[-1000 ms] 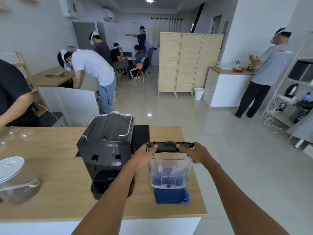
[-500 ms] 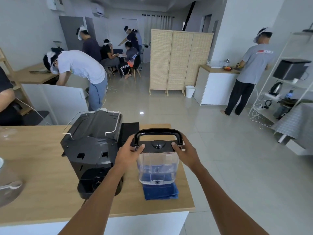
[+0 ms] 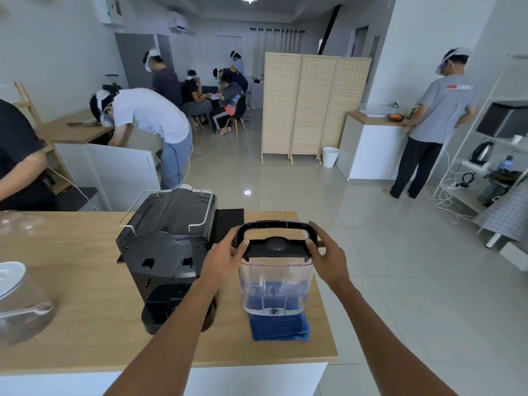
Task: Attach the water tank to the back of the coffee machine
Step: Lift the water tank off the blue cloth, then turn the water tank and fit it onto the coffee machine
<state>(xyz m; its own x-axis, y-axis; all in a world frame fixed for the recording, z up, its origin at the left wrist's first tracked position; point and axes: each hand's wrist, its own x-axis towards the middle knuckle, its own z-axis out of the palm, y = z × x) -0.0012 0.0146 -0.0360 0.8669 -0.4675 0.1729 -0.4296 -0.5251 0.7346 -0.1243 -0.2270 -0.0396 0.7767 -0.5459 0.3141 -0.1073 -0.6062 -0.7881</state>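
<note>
The clear plastic water tank with black lid and raised black handle (image 3: 275, 284) is gripped at its lid by both hands: left hand (image 3: 222, 260) clasped on the left edge, right hand (image 3: 328, 257) on the right. It is seen over a folded blue cloth (image 3: 281, 327) on the light wooden countertop (image 3: 71, 284), just right of the black coffee machine (image 3: 171, 252), not attached.
</note>
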